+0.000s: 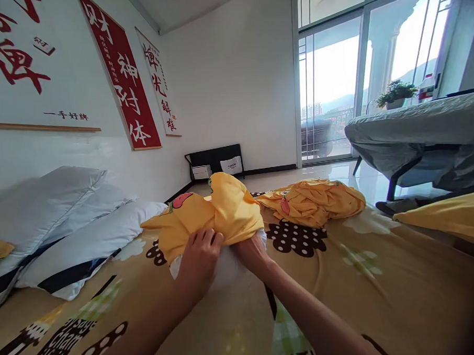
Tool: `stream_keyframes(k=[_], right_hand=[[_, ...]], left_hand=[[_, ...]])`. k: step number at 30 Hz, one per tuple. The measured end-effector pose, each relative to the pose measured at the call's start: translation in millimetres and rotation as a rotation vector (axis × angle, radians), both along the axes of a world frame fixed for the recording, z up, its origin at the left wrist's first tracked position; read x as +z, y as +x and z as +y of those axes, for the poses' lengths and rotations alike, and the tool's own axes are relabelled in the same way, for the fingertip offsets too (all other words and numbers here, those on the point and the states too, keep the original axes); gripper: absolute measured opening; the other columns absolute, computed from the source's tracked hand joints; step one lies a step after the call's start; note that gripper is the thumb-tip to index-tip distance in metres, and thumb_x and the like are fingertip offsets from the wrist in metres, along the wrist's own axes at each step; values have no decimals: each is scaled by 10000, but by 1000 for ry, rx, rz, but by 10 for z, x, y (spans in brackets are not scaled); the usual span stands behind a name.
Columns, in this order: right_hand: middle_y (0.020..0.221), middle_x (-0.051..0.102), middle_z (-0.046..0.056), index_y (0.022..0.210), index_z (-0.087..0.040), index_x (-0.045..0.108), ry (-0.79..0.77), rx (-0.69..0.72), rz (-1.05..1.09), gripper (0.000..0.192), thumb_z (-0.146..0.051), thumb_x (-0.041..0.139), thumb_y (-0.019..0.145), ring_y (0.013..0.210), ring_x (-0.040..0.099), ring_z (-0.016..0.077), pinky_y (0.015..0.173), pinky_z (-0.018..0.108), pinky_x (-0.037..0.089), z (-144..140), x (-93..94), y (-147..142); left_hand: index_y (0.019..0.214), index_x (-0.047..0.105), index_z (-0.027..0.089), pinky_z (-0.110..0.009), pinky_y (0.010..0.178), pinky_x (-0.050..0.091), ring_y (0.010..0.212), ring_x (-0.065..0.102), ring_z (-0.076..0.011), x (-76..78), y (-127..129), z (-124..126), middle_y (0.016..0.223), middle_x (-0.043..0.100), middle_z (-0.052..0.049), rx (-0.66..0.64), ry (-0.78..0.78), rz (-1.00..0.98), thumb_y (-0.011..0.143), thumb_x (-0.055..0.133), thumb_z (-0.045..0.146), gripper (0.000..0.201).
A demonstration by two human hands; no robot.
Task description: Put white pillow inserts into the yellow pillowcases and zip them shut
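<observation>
A yellow pillowcase (207,213) with a pink print lies bunched over a white pillow (225,267) on the bed. My left hand (199,257) grips the pillowcase's open edge on the left. Close beside it, my right hand (253,252) holds the same edge, with its fingers tucked under the yellow cloth. Only the near end of the white pillow shows between my hands; the cloth hides the rest.
A patterned tan sheet (343,282) covers the bed. A second crumpled yellow cloth (312,200) lies further back. White pillows (62,227) stack at the left by the wall. A grey covered table (416,133) stands at the right near the glass doors.
</observation>
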State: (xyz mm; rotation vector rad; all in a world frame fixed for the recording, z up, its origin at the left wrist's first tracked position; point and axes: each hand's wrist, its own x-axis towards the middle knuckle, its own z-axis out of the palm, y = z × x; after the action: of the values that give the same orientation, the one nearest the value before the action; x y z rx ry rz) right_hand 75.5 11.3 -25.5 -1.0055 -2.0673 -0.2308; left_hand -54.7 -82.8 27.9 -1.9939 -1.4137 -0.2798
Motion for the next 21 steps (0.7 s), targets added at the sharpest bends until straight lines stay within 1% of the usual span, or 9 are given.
stream_keyframes(k=[3,5,8,9,11,13,16,18,21], right_hand=[[926,709,134,919,-145,706,17,7,-22,317,-104,399,850,931,641,236,872,355,481,-167,-154,22],[1092,664,172,1072,-90,661,139,51,-38,369,-81,375,839,1074,587,258,921,396,463,-412,-306,44],[1372,493,147,1328,-88,485,411,179,-101,523,-83,382,815,1328,355,273,1055,453,356,-798,-535,62],[1402,465,129,1356,-114,458,446,188,-118,542,-111,403,816,1350,313,283,1065,474,336,-887,-578,50],[1400,458,135,1370,-154,443,388,123,-124,542,-206,457,831,1325,327,326,1028,525,339,-972,-561,-10],[1335,492,187,1356,-142,451,281,38,-108,548,-289,493,830,1213,418,369,932,561,374,-953,-387,-99],[1195,553,196,1297,-137,494,257,31,-74,508,-347,495,835,999,501,349,793,533,406,-891,90,-196],[1135,574,169,1255,-163,528,337,26,4,420,-321,455,872,958,499,324,790,520,394,-905,437,-189],[991,613,110,1100,-201,615,415,23,161,285,-219,406,907,965,498,287,870,498,372,-983,840,-85]], left_hand=[[887,602,166,-394,815,399,873,541,-261,-41,-200,167,866,615,-94,41,101,34,850,429,68,202],[831,609,167,-362,766,403,841,551,-253,-26,-330,229,819,620,-92,55,98,15,856,432,81,199],[766,595,179,-313,676,385,775,558,-225,49,-391,228,770,615,-76,84,119,-92,778,462,37,195],[732,581,186,-302,647,371,741,552,-212,89,-351,201,736,602,-64,67,157,-127,741,467,25,198],[652,535,198,-290,594,335,663,520,-186,198,-185,104,655,555,-38,-43,283,-173,678,463,17,196],[579,463,203,-287,549,291,588,461,-165,350,41,-45,579,479,-16,-220,448,-213,653,446,23,195],[521,342,199,-280,509,243,520,367,-137,639,318,-325,521,358,11,-407,652,-323,676,422,12,256],[514,312,192,-273,500,234,506,331,-127,832,417,-507,514,314,21,-442,717,-331,716,424,5,298],[531,368,188,-272,507,239,523,341,-126,1048,505,-725,527,341,19,-427,707,-188,752,436,14,288]])
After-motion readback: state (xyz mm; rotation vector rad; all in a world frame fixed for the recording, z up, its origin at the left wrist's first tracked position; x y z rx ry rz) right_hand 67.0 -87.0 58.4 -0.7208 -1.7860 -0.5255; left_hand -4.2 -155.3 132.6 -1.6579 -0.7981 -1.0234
